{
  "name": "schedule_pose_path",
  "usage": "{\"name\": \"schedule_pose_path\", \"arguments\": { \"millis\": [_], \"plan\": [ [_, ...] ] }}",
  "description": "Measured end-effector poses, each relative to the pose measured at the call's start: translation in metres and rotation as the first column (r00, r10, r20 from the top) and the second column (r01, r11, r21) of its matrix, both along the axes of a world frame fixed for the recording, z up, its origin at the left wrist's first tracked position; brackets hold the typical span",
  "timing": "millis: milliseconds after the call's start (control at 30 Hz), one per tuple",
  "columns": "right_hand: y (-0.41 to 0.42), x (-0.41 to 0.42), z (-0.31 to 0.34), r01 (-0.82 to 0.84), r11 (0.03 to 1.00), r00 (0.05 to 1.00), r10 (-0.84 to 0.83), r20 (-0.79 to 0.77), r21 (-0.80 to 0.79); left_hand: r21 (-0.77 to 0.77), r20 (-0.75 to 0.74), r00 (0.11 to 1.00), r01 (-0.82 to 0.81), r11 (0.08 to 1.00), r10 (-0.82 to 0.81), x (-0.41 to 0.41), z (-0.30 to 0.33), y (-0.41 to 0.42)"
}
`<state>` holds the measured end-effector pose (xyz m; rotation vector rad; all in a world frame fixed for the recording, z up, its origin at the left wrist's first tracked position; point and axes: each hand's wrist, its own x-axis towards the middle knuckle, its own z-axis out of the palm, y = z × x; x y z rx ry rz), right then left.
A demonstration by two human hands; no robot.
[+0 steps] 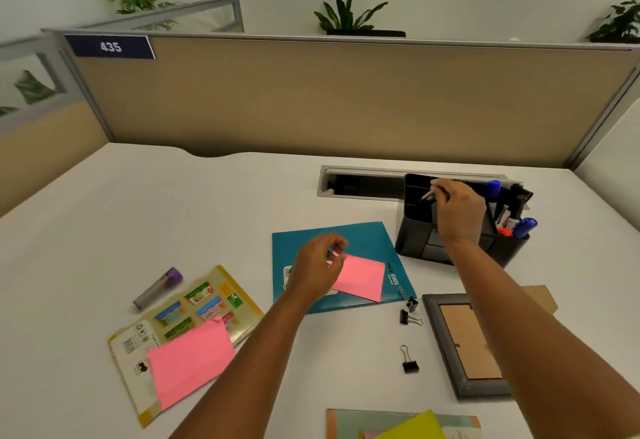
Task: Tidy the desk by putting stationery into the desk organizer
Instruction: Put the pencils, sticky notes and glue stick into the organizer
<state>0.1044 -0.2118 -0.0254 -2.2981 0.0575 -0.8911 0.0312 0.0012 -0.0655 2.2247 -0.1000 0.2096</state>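
A dark grey desk organizer stands at the right rear of the desk, with several markers in its right compartment. My right hand is above its middle compartments and pinches a small dark pen-like item. My left hand pinches the corner of a pink sticky-note pad lying on a teal folder. A second pink pad lies on a yellow sticker sheet. A purple-capped glue stick rests at the left. Three black binder clips lie near the folder's corner.
A grey picture frame lies face down at the right, a brown card beside it. A yellow note on a pastel notebook sits at the near edge. A cable tray opens behind the organizer, before a beige partition.
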Motion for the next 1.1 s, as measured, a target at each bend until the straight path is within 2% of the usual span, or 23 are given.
{"name": "schedule_pose_path", "arguments": {
  "millis": [133, 333, 433, 500, 567, 633, 767, 900, 1000, 1100],
  "plan": [
    [0.007, -0.002, -0.003, -0.008, 0.999, 0.999, 0.006, -0.041, -0.040, 0.034, -0.055, 0.998, -0.031, 0.999, 0.033, -0.014, -0.001, 0.020],
    [0.026, -0.022, -0.002, -0.078, 0.996, 0.996, 0.079, 0.033, -0.048, 0.056, -0.148, 0.983, -0.102, 0.993, 0.109, -0.040, 0.004, 0.066],
    [0.052, -0.047, -0.004, -0.221, 0.974, 0.974, 0.223, 0.034, -0.056, 0.100, -0.166, 0.973, -0.142, 0.985, 0.158, -0.051, 0.006, 0.095],
    [0.075, -0.069, -0.009, -0.389, 0.916, 0.921, 0.386, -0.048, -0.096, 0.123, -0.184, 0.960, -0.190, 0.974, 0.211, -0.058, 0.006, 0.112],
    [0.099, -0.091, -0.020, -0.552, 0.829, 0.824, 0.525, -0.214, -0.091, 0.146, -0.197, 0.945, -0.235, 0.961, 0.261, -0.065, 0.004, 0.125],
    [0.118, -0.110, -0.031, -0.669, 0.743, 0.704, 0.625, -0.338, -0.022, 0.166, -0.200, 0.935, -0.261, 0.951, 0.292, -0.072, 0.002, 0.134],
    [0.147, -0.147, -0.051, -0.824, 0.565, 0.522, 0.736, -0.431, -0.034, 0.296, -0.239, 0.931, -0.200, 0.934, 0.275, -0.086, -0.004, 0.150],
    [0.167, -0.201, -0.067, -0.965, 0.229, 0.263, 0.850, -0.456, -0.129, 0.441, -0.297, 0.910, -0.137, 0.887, 0.289, -0.100, -0.009, 0.156],
    [0.177, -0.234, -0.077, -0.984, -0.035, 0.052, 0.879, -0.475, -0.172, 0.528, -0.354, 0.886, -0.076, 0.846, 0.300, -0.107, -0.013, 0.159],
    [0.180, -0.250, -0.087, -0.959, -0.181, -0.047, 0.858, -0.511, -0.217, 0.588, -0.511, 0.795, 0.045, 0.808, 0.328, -0.112, -0.019, 0.162]
  ]
}}
